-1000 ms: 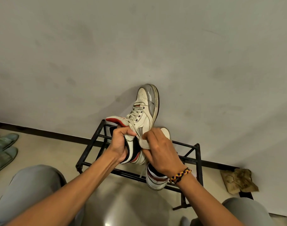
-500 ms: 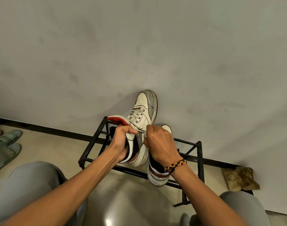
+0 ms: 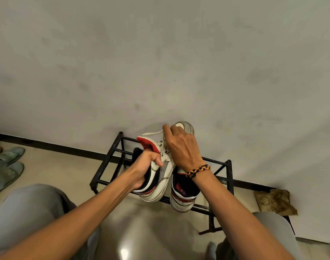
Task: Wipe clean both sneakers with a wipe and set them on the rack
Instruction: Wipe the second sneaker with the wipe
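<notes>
Left hand (image 3: 147,166): curled round the collar of the held sneaker (image 3: 160,177), thumb across its side, fingers inside the opening.
Held sneaker: white with red and black trim, kept above the rack, toe (image 3: 185,126) pointed up toward the wall, heel low. The red-lined tongue (image 3: 148,144) is folded out to the left.
Right hand (image 3: 181,147): placed over the laces and forefoot of the held sneaker, fingers bent down against it. A white lace end (image 3: 152,133) is seen running left from the fingertips; whether it is pinched cannot be told. A wipe cannot be made out under the hand.
Bracelet (image 3: 198,170): braided, black, yellow and red, worn on the right wrist.
Second sneaker (image 3: 183,196): set on the rack, heel toward the camera, just right of the held one and partly covered by the right wrist.
Rack (image 3: 228,177): black metal frame, placed against the wall (image 3: 160,62).
Slippers (image 3: 7,166): green pair on the floor, far left.
Crumpled brown item (image 3: 274,202): on the floor right of the rack.
Knees (image 3: 29,209): grey-clad, at both lower corners.
</notes>
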